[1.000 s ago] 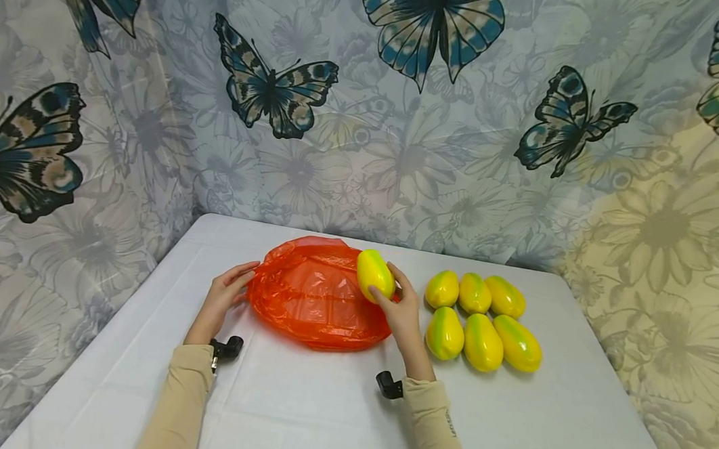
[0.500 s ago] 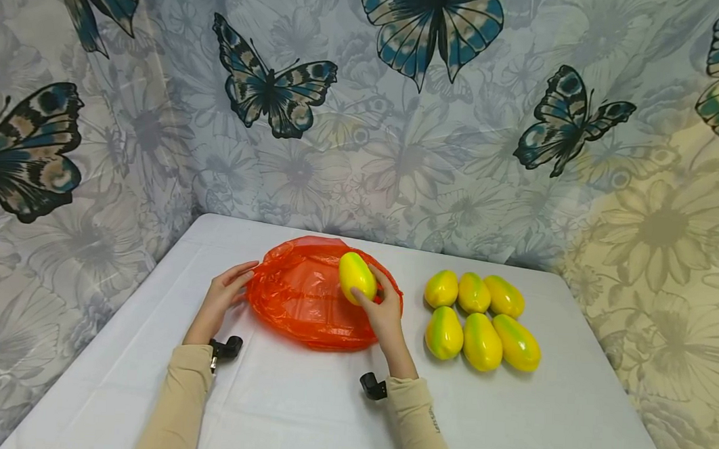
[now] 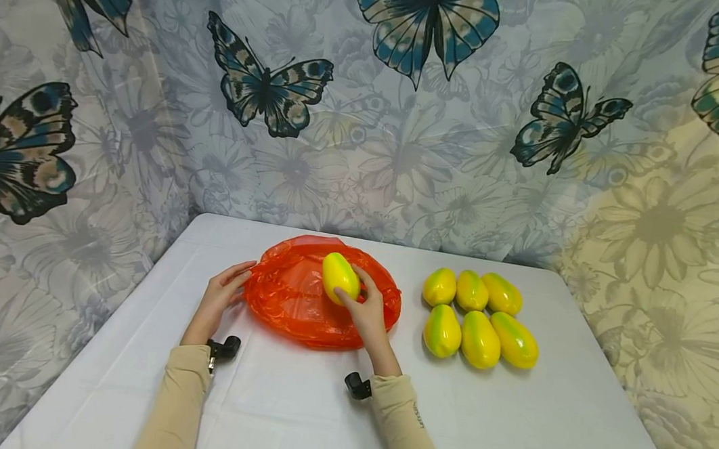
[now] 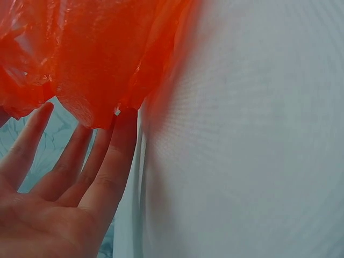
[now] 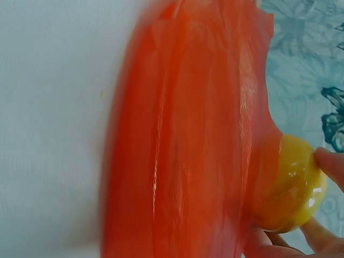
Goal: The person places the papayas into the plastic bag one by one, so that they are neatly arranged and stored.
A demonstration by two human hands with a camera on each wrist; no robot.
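Observation:
A red plastic bag [image 3: 275, 318] lies on the table with its mouth spread open. My left hand [image 3: 216, 305] is at its left rim, fingers mostly straight, fingertips touching the plastic; in the left wrist view the bag [image 4: 107, 59] partly hides those fingertips [image 4: 126, 126]. My right hand [image 3: 369, 320] grips a glossy yellow fruit [image 3: 338, 276] with a green streak, shaped like a mango or small papaya, above the bag's opening. In the right wrist view, red plastic covers part of this fruit [image 5: 295, 185], with fingertips around it.
Several similar yellow fruits [image 3: 480, 339] lie in two rows on the white table [image 3: 507, 429], right of the bag. Butterfly-patterned cloth [image 3: 375, 157] hangs behind and at the sides. A small black camera [image 3: 358, 386] sits at the right wrist, another camera [image 3: 225, 348] at the left.
My right hand has carried the yellow fruit leftward, from the bag's right edge to over its middle. My left hand stays at the left rim. The head view has shifted slightly.

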